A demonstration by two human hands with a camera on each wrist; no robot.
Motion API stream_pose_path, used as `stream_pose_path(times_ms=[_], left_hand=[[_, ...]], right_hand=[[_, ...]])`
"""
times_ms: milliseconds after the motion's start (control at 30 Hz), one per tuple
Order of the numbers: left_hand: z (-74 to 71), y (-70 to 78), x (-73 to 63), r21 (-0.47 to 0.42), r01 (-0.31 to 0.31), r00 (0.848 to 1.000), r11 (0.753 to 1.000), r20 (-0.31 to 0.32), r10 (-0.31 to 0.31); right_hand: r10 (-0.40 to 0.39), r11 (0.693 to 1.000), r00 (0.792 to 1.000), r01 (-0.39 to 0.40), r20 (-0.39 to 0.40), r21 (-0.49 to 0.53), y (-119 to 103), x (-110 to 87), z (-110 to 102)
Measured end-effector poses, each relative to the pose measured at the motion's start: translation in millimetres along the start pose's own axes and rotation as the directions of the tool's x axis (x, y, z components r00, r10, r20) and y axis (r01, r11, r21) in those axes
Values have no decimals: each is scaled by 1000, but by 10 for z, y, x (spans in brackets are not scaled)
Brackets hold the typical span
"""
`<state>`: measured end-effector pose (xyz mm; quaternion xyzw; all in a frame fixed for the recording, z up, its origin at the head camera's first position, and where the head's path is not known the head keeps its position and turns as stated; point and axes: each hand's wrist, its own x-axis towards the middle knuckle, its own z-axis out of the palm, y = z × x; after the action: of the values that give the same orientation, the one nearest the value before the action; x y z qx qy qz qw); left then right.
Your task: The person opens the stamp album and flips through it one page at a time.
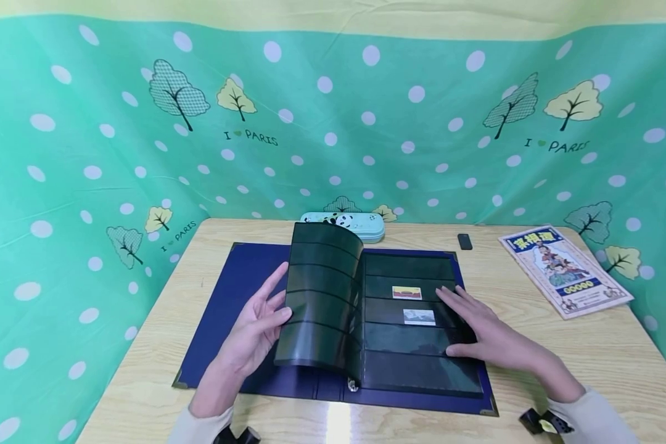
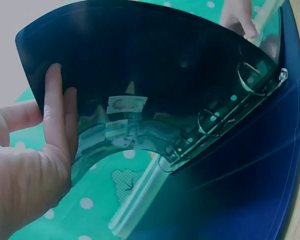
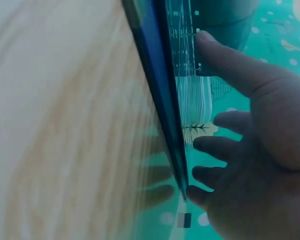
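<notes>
A stamp album with a dark blue cover point(image 1: 216, 302) lies spread on the table. My left hand point(image 1: 250, 336) pinches the outer edge of a raised black page point(image 1: 319, 296), which bows upward from the ring binding. In the left wrist view, fingers of the left hand point(image 2: 35, 155) lie along this page point(image 2: 140, 55). On the right-hand page point(image 1: 405, 339) sit a yellow and red stamp point(image 1: 407, 293) and a greyish stamp point(image 1: 419, 317). My right hand point(image 1: 494, 339) rests at that page's outer side with its fingers spread; the right wrist view shows the hand point(image 3: 265, 145) beside the album's edge.
A light blue pencil case point(image 1: 369, 227) with panda pictures stands behind the album. Farther right on the wooden table point(image 1: 533, 370) are a small black object point(image 1: 464, 241) and an illustrated booklet point(image 1: 566, 271). A green dotted cloth point(image 1: 366, 92) hangs behind the table.
</notes>
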<state>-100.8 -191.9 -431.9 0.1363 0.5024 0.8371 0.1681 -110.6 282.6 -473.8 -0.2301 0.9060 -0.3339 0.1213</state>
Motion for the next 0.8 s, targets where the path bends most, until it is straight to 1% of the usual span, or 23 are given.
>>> stream_pose_path(times_ms=[133, 233, 300, 367, 433, 467, 500, 567, 633, 700, 800], left_hand=[[-31, -27, 11, -125, -28, 998, 992, 50, 34], [-56, -43, 19, -220, -35, 995, 975, 84, 55], [-74, -48, 21, -287, -28, 994, 957, 93, 57], [-95, -49, 25, -360, -14, 994, 933, 100, 54], [-119, -48, 25, -392, -10, 994, 920, 96, 52], [-133, -45, 22, -388, -16, 994, 921, 91, 55], [-148, -43, 18, -371, -25, 995, 928, 81, 59], [-173, -36, 9, -284, -48, 996, 958, 61, 68], [-194, -27, 0, -198, -67, 996, 978, 47, 77], [-210, -10, -11, -148, -81, 995, 986, 47, 88], [-233, 22, -38, -116, -102, 991, 988, 79, 111]], right_hand=[[-1, 1000, 1000, 1, 28, -3, 49, 0, -9], [-14, 1000, 999, 14, 38, -2, 62, 1, -17], [-20, 1000, 999, 20, 38, -1, 64, 0, -21], [-24, 1000, 999, 24, 37, -1, 65, -4, -25], [-27, 1000, 999, 27, 34, -1, 68, -8, -27], [-27, 1000, 999, 28, 34, -2, 70, -9, -28], [-27, 1000, 999, 28, 33, -3, 72, -10, -28], [-25, 1000, 999, 25, 32, -5, 76, -10, -27], [-23, 1000, 999, 23, 31, -5, 81, -10, -24], [-22, 1000, 999, 22, 31, -10, 84, -8, -22], [-31, 999, 999, 32, 34, -17, 86, -4, -16]])
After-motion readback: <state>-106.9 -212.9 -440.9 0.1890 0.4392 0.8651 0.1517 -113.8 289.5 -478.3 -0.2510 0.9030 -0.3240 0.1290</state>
